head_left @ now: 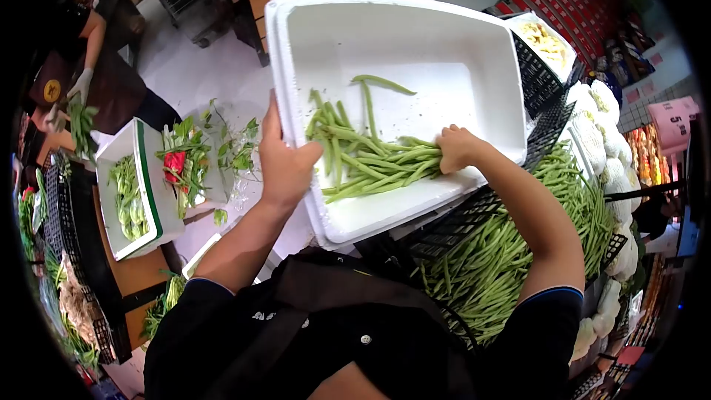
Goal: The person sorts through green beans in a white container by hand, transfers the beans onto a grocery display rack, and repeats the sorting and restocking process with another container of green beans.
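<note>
Green beans (385, 167) gripped in white foam box (400, 37)

The beans are bunched in the box's lower part, at frame centre, their ends clasped by the right hand's (461, 150) curled fingers. The rim is clamped by the left hand (287, 163).

The person's left hand (289, 167) was left of the frame's center, its fingers (272, 120) directed upward and its thumb (312, 151) reaching toward the right, in a gripping pose. The left forearm (244, 241) rose diagonally from the lower left. The right hand (458, 150), right of center, was closed with its fingers curled and its knuckles toward the top of the frame. The right forearm (522, 196) slanted up and leftward from a bent elbow (559, 252) at the right. Both forearms were bare, and the hands were apart.
</note>
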A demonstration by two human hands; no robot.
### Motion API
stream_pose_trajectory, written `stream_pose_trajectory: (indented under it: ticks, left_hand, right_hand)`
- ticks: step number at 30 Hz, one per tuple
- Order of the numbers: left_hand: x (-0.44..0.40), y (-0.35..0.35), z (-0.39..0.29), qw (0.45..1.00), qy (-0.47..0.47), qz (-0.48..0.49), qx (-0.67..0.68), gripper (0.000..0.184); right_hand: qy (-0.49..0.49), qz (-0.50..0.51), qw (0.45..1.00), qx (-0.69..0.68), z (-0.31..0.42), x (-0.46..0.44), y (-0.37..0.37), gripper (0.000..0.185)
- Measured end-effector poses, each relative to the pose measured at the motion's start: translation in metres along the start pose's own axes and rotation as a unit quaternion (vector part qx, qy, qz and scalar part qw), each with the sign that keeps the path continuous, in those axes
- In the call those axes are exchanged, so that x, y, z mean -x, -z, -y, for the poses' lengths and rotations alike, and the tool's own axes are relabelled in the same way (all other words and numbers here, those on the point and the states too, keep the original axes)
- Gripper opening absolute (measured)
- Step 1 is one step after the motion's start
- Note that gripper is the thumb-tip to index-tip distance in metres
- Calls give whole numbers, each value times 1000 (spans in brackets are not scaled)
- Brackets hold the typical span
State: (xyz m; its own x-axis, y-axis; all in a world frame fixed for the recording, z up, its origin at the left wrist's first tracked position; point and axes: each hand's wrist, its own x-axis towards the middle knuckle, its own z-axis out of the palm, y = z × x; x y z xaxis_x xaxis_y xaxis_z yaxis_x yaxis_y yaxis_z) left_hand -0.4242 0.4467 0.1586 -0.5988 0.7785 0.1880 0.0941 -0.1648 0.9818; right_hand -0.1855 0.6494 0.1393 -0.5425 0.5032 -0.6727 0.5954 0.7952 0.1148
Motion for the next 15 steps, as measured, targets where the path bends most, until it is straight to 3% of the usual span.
stream_pose_trajectory:
  ticks: [2,6,7,10,13,15]
  left_hand:
    - [-1,1,-3,1000,-6,2,-11,78]
    - [-10,1,2,1000,11,14,13,77]
    - [-12,2,6,1000,6,19,12,78]
    - [-15,2,12,999,5,32,12,79]
    - [-17,2,12,999,-2,37,-6,80]
    - [-18,1,11,999,-4,36,-21,81]
  right_hand:
    - [-1,31,999,12,0,1,-1,55]
    - [-45,79,985,-149,-3,3,0,54]
    - [-24,47,986,-159,-2,2,-1,48]
    - [-59,97,983,-147,-5,6,15,35]
    - [-55,60,988,-127,-23,25,47,20]
    - [-85,21,975,-205,-39,49,77,23]
